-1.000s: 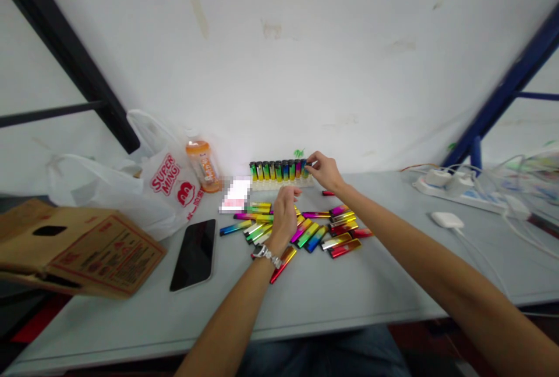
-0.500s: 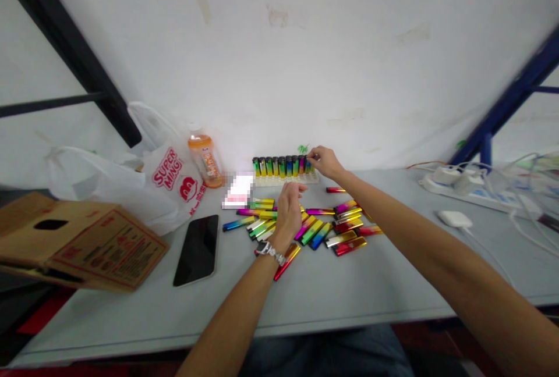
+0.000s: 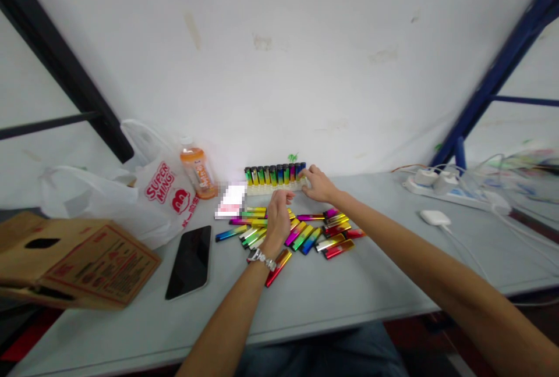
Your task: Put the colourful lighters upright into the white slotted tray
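A row of colourful lighters (image 3: pixel 274 174) stands upright in a white tray (image 3: pixel 262 189) at the back of the grey table (image 3: pixel 349 290), against the wall. My right hand (image 3: pixel 318 185) lies at the tray's right end, fingers closed on its white edge. My left hand (image 3: pixel 278 218), a watch on its wrist, hovers with curled fingers over a loose pile of flat rainbow lighters (image 3: pixel 315 236). What those fingers hold is hidden.
A black phone (image 3: pixel 187 260) lies left of the pile. Further left sit a cardboard box (image 3: pixel 74 260), a white plastic bag (image 3: pixel 148 196) and an orange bottle (image 3: pixel 196 170). A power strip (image 3: pixel 437 182) with cables and a white charger (image 3: pixel 434 217) are at right.
My right hand dropped from the top of the last upright lighter to the tray's right end. My left hand stayed over the pile.
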Action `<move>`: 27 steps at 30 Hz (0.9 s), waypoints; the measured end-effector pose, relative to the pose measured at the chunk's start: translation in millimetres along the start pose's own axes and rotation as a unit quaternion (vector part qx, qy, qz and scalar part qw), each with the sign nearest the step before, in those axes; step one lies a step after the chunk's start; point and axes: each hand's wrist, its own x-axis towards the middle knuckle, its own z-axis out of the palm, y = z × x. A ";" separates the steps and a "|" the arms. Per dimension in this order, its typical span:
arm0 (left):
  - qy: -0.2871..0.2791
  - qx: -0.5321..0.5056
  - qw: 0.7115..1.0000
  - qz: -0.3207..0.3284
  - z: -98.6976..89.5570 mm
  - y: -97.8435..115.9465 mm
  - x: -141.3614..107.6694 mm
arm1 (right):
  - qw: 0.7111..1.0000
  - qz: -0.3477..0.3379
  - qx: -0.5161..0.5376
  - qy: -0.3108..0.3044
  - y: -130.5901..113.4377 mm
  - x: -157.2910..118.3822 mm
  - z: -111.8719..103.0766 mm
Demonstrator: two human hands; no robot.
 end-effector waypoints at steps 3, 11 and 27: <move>0.001 0.012 1.000 0.004 -1.0 3.9 -0.9 | 0.992 -0.040 0.014 -0.115 -7.5 -25.2 -9.7; -0.004 0.018 1.000 0.016 -1.3 6.0 -2.7 | 0.979 -0.054 -0.014 -0.198 -24.7 -43.9 -18.2; 0.072 -0.015 0.997 -0.013 -9.0 13.4 1.5 | 0.804 0.092 0.570 0.141 -48.2 -41.7 12.5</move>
